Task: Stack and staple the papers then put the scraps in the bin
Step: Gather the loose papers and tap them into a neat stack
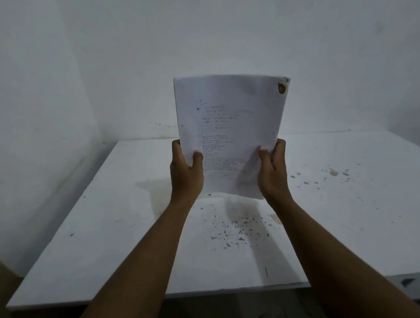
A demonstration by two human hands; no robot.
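Note:
A stack of white papers [230,120] with faint printed text is held upright above the table, its top right corner marked by a brown stain. My left hand [187,173] grips the stack's lower left edge, thumb on the front. My right hand [273,170] grips the lower right edge, where the bottom corner curls. The papers hang in the air, apart from the white table [108,243]. No stapler, scraps or bin are in view.
The table stands in a corner between white walls. Dark specks and stains are scattered on its middle and right part. A short dark mark lies near the front edge [266,271]. My knees show below the table edge.

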